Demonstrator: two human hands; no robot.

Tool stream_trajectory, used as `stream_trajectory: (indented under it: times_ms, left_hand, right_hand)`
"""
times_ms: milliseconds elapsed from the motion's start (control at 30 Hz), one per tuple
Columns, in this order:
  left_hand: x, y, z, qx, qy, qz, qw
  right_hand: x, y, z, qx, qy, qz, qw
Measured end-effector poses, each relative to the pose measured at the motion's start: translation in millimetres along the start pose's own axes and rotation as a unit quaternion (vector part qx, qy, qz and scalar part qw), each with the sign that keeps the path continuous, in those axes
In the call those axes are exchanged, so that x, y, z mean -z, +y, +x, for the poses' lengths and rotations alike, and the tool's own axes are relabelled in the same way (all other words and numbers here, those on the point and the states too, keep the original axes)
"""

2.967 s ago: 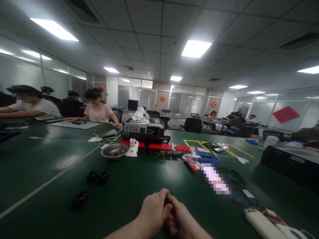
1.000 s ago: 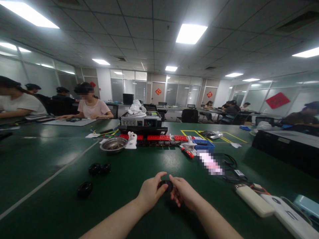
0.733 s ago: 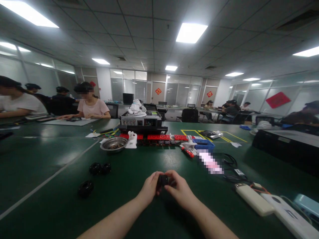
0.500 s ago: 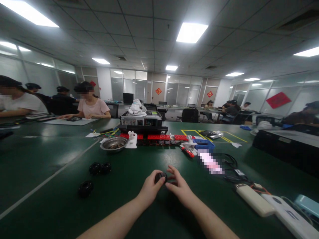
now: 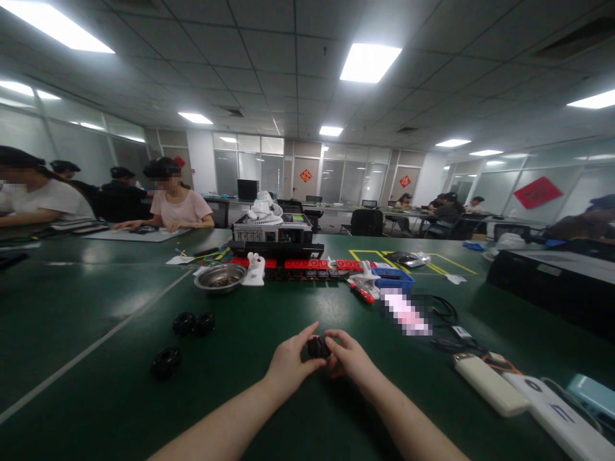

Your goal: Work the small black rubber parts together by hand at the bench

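Note:
Between my hands, just above the green table, is a small round black part (image 5: 318, 347) that looks like a little wheel. My left hand (image 5: 291, 360) grips its left side, thumb below and fingertips above. My right hand (image 5: 352, 360) pinches it from the right, fingers curled and partly hidden behind the thumb. To the left on the table lie similar chunky black rings: a front one (image 5: 166, 363), and a touching pair made up of a left ring (image 5: 184, 324) and a right ring (image 5: 205, 324).
Ahead stand a metal bowl (image 5: 221, 279) of small parts, a white bracket (image 5: 254, 269), a red strip (image 5: 307, 264), a red screwdriver (image 5: 361, 292) and a blue tray (image 5: 394, 279). Black cables (image 5: 456, 339) and a cream power bank (image 5: 492, 384) lie right. A person (image 5: 179, 205) sits across the table.
My right hand has closed from spread fingers onto the right side of the black part. The part has turned and shifted slightly right, and my left hand's grip has widened around it.

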State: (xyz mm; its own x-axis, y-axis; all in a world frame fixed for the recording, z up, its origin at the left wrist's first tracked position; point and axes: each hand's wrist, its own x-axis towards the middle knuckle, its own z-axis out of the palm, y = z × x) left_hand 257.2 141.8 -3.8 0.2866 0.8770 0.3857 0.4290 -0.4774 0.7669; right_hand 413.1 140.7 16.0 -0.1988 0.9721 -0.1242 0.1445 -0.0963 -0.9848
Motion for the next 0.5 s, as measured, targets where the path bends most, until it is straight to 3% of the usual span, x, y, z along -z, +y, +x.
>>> stream_trajectory:
  times_ms: [133,200,267,367,500]
  left_hand:
    - [-3.7,-11.4,6.1,0.092,-0.019,-0.188,0.978]
    - [-6.6,-17.4,9.4,0.133,-0.035,-0.267,0.954]
    - [-8.2,-20.9,11.3,0.150,-0.042,-0.299,0.941]
    - [-7.1,-20.5,11.9,0.146,-0.023,-0.312,0.939]
    - [-4.1,-15.6,10.7,0.136,-0.012,-0.326,0.935]
  right_hand:
    - [3.3,4.7,-1.5,0.165,-0.021,-0.149,0.975]
    - [3.9,10.3,-0.7,0.195,-0.026,-0.224,0.954]
    - [3.8,17.4,3.1,0.196,-0.026,-0.246,0.949]
    - [4.2,26.3,13.2,0.178,-0.014,-0.171,0.969]
    - [6.0,25.5,21.6,0.064,0.042,-0.037,0.996]
